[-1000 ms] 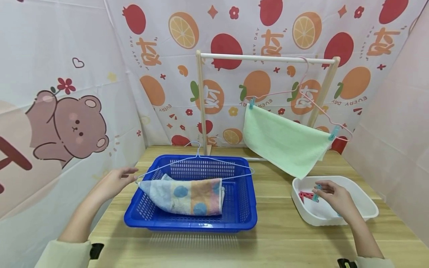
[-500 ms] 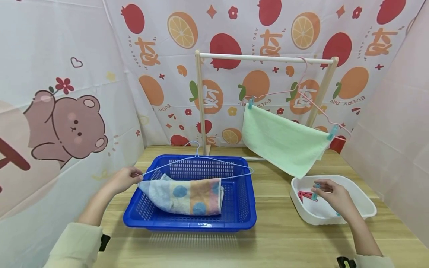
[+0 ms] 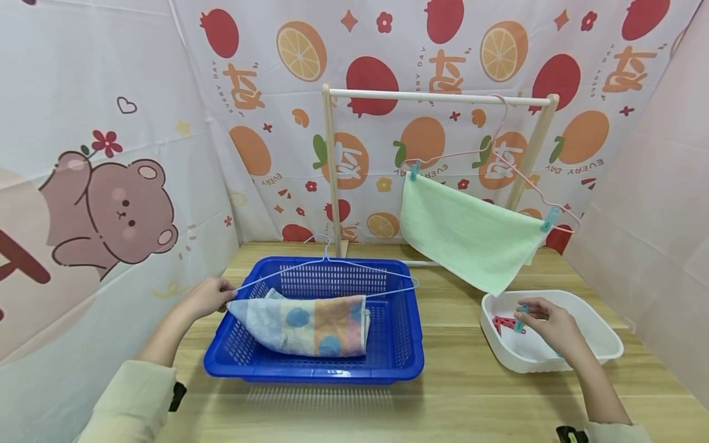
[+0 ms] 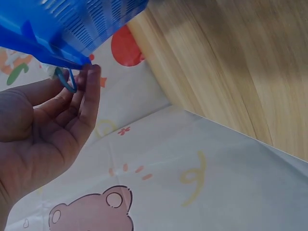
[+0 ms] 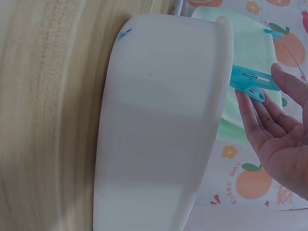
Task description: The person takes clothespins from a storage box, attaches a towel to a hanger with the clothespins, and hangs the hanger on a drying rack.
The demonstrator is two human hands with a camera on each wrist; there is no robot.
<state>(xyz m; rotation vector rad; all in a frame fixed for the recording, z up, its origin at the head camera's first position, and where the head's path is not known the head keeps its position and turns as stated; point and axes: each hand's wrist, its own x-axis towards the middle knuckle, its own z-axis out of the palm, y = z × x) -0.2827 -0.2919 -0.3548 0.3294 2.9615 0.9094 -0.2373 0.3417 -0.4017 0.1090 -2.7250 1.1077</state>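
A light-blue clothes hanger lies across the blue basket, with a patterned towel below it, its left corner at the hanger's left end. My left hand pinches that end of the hanger; in the left wrist view the hanger's blue loop sits between thumb and fingers. Over the white tub, my right hand pinches a teal clothespin between thumb and fingertips. A pale green towel hangs from a pink hanger, clipped with teal clothespins at both ends.
The blue basket stands on the wooden table. To its right is a white tub containing red clothespins. Behind them rises a rack with a white bar, and printed cloth walls enclose the back and sides.
My left hand has moved right to the hanger's left end and taken hold of it. The right hand stays over the tub with the teal clothespin.
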